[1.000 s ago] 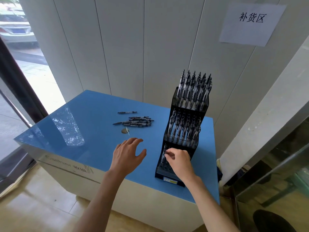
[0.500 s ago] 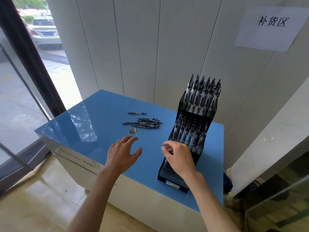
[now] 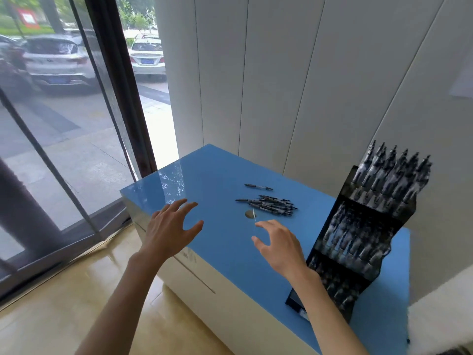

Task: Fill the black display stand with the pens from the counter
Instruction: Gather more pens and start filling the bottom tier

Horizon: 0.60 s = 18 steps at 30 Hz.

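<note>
Closest to the camera, both bare forearms reach out over the blue counter (image 3: 220,175). The left hand (image 3: 170,228) hangs above the counter's near-left edge with its fingers spread wide and nothing in it. The right hand (image 3: 280,245) is out in front of the stand, fingers loosely extended and a bit curved, also holding nothing. Its fingertips (image 3: 259,225) point toward the pens but they're not touching any.

Just beyond those fingertips there's a small round brownish thing (image 3: 248,214) lying on the counter, can't tell what it is.

Right behind that sits the pile of pens (image 3: 271,204), a loose heap lying flat, mostly pointing left to right. One single pen (image 3: 258,187) lies by itself a little farther back, apart from the heap.

Off to the right is the black display stand (image 3: 358,242), three stepped tiers, standing on the counter's right part. The top and middle tiers look packed with upright pens; the bottom tier is blurry and partly behind the right forearm, so I can't tell how full it is.

Farther back is a white panelled wall (image 3: 281,85), and on the left a big window (image 3: 64,111) with parked cars (image 3: 57,61) outside.
</note>
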Each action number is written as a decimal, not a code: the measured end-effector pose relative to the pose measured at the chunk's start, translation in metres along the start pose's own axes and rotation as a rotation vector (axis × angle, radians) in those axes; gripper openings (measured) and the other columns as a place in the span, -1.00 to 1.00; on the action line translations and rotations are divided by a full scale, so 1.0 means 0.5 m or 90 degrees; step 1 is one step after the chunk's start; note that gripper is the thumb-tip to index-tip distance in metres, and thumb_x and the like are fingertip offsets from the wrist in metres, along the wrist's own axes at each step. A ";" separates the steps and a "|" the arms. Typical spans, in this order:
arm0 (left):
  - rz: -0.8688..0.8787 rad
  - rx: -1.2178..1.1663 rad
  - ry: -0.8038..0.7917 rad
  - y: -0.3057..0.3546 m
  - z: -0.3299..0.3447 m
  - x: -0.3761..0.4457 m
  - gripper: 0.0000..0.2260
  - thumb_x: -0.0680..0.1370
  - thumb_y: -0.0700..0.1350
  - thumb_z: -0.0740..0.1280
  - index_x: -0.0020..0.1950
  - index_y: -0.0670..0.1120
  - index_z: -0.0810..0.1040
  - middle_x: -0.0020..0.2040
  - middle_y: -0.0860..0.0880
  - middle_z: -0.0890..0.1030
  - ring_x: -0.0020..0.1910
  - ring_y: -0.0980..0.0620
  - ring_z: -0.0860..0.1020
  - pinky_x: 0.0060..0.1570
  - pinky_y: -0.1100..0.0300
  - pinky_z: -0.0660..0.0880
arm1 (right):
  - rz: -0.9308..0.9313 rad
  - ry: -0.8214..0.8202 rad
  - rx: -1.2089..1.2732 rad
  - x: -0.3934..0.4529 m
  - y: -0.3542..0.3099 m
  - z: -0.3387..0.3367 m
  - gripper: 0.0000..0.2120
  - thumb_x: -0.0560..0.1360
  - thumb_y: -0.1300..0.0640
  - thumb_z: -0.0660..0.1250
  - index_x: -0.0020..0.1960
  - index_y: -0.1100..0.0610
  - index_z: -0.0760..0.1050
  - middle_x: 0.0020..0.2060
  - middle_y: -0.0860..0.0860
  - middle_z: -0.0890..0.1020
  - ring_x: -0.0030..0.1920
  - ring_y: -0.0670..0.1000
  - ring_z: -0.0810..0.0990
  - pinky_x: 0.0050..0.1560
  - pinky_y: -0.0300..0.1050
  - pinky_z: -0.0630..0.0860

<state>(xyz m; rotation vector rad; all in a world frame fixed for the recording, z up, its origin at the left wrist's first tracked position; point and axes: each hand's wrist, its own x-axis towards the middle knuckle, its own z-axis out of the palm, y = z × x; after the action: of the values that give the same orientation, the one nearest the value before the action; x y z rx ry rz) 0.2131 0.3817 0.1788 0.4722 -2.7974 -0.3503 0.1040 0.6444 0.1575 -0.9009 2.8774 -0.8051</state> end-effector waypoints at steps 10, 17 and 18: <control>-0.047 0.011 0.032 -0.352 -0.065 0.109 -0.44 0.54 0.36 0.24 0.47 0.14 0.47 0.49 -0.01 0.47 0.37 -0.15 0.51 0.26 -0.20 0.48 | 0.061 0.016 -0.006 0.171 -0.164 0.136 -0.59 0.61 -0.08 0.29 0.43 -0.04 0.42 0.37 -0.10 0.47 0.35 -0.01 0.47 0.31 -0.01 0.45; -0.014 0.011 0.002 -0.498 -0.068 0.235 -0.46 0.56 0.33 0.26 0.49 0.15 0.45 0.51 -0.01 0.44 0.43 -0.13 0.46 0.33 -0.19 0.43 | 0.138 0.054 -0.012 0.256 -0.233 0.205 -0.61 0.60 -0.07 0.31 0.41 -0.04 0.45 0.36 -0.10 0.49 0.34 -0.01 0.47 0.28 -0.01 0.47; -0.003 0.007 0.002 -0.507 -0.063 0.256 -0.47 0.57 0.32 0.27 0.49 0.15 0.45 0.51 -0.01 0.45 0.42 -0.12 0.46 0.33 -0.19 0.44 | 0.149 0.056 -0.017 0.265 -0.236 0.210 -0.61 0.60 -0.08 0.31 0.40 -0.04 0.45 0.35 -0.11 0.49 0.33 -0.01 0.48 0.27 0.00 0.47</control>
<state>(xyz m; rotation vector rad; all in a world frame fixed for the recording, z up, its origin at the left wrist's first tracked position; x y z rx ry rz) 0.1785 0.0982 0.1669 0.4823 -2.7974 -0.3353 0.0735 0.4411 0.1403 -0.5272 2.9985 -0.8041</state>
